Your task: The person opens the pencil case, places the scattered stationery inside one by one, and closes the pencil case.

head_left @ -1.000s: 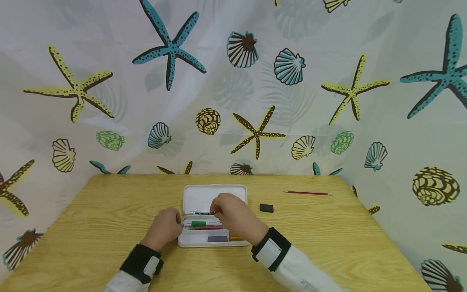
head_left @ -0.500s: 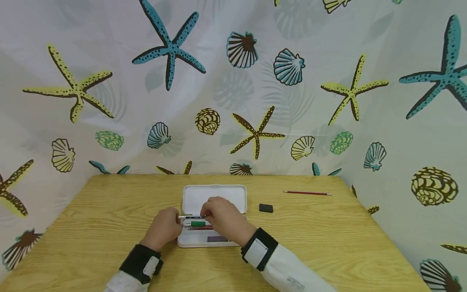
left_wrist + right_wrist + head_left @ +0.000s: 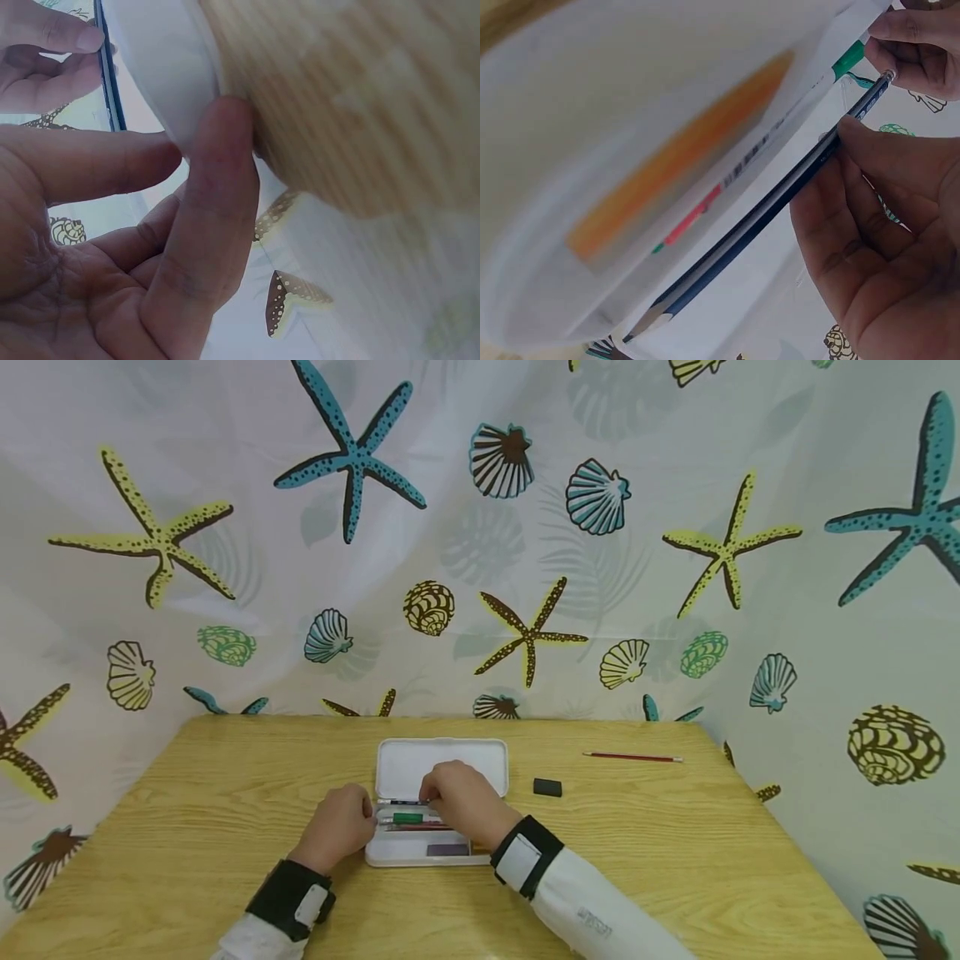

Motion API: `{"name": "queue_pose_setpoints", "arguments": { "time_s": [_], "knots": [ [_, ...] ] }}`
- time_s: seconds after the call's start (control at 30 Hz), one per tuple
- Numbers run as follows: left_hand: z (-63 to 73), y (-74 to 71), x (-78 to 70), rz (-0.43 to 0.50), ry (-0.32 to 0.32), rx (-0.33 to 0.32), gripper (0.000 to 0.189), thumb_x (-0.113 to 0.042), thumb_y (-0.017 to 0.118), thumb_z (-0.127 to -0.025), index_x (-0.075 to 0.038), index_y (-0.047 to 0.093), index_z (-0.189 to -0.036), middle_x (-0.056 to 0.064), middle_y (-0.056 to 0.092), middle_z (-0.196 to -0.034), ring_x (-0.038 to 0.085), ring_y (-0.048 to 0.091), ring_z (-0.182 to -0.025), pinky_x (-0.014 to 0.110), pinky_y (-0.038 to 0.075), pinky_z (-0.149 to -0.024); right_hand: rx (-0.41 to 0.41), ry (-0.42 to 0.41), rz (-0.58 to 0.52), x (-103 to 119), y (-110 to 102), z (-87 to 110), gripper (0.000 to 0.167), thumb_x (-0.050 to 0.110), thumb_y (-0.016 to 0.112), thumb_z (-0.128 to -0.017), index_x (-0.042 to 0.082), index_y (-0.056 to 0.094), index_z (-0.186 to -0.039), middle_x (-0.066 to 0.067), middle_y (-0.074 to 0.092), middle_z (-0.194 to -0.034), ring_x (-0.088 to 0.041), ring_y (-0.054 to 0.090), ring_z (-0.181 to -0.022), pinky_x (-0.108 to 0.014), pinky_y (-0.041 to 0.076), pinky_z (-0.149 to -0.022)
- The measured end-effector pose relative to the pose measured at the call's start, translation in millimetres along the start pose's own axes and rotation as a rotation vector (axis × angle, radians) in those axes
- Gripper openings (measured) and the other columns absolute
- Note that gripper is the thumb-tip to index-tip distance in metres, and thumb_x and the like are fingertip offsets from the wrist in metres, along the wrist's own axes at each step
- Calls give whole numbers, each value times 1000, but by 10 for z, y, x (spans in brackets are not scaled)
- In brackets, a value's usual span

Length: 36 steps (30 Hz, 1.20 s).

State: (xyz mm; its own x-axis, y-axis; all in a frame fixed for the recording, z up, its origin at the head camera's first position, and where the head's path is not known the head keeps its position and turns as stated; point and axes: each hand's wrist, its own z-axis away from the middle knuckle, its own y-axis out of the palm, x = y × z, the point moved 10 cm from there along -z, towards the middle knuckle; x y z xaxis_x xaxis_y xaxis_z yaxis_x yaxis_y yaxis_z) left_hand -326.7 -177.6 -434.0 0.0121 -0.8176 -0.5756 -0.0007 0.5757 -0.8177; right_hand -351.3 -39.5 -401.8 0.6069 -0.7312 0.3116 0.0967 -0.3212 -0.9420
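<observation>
My right hand (image 3: 474, 806) pinches a dark blue pencil (image 3: 757, 217) between thumb and fingers, over the back of an open white pencil case (image 3: 397, 862). Its sharpened tip is at the lower left of the right wrist view, its other end near my left hand (image 3: 339, 828). That left hand grips the case's left edge between thumb and finger. Inside the case lie a green-capped marker (image 3: 407, 818), a red pencil (image 3: 420, 828), a greyish-purple block (image 3: 447, 850) and an orange item (image 3: 690, 157). My right hand covers part of the case's contents.
The case's lid (image 3: 401, 764) lies folded back behind it. To the right, a black eraser (image 3: 547, 787) and a red pencil with a pale end (image 3: 633, 757) lie on the wooden table (image 3: 675, 843). A patterned cloth (image 3: 450, 543) hangs behind and at the sides.
My right hand came left and toward me over the case with the dark blue pencil, then shifted slightly back and right. The left hand has stayed at the case's edge.
</observation>
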Motion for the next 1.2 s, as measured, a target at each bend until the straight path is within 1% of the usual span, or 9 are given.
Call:
{"name": "queue_pose_setpoints", "arguments": {
  "time_s": [0.23,0.43,0.53,0.73,1.0,1.2],
  "knots": [
    [-27,18,18,-11,-4,12,10,0,64,-82,-3,59,-74,6,51,-67,19,50,-58,28,36,-52,40,2,33,6,69,-57,13,6,69,-89,13,78,-96,2,73,-94,-5,62,-82,-21,52,-75],
    [-16,13,8,-8,-17,21,8,0,64,-82,-3,60,-76,7,52,-68,19,51,-59,28,37,-52,50,8,48,-14,84,-63,14,6,69,-89,14,78,-95,3,73,-93,-4,61,-80,-22,53,-75],
    [-9,3,-1,-5,-8,16,7,0,64,-82,-2,60,-76,7,52,-68,19,51,-59,28,37,-52,55,18,41,-32,85,-64,14,5,68,-90,15,77,-94,3,73,-93,-5,60,-79,-21,53,-76],
    [0,1,-2,5,0,14,8,0,63,-82,-2,60,-75,6,51,-67,19,50,-58,28,36,-51,44,20,29,-48,40,-48,14,5,67,-90,15,77,-93,4,73,-91,-5,60,-79,-22,53,-75],
    [-15,27,41,7,-32,22,10,0,63,-83,-3,59,-74,6,50,-65,18,50,-57,27,35,-51,25,13,7,-41,-33,-29,15,5,66,-91,13,78,-96,3,74,-92,-5,61,-79,-21,53,-74],
    [-26,31,38,12,-30,21,12,-1,63,-84,-3,59,-73,6,49,-64,18,50,-56,27,36,-51,11,5,5,-35,-68,-11,14,5,67,-90,12,78,-95,2,74,-91,-4,62,-78,-21,53,-72]
  ]
}}
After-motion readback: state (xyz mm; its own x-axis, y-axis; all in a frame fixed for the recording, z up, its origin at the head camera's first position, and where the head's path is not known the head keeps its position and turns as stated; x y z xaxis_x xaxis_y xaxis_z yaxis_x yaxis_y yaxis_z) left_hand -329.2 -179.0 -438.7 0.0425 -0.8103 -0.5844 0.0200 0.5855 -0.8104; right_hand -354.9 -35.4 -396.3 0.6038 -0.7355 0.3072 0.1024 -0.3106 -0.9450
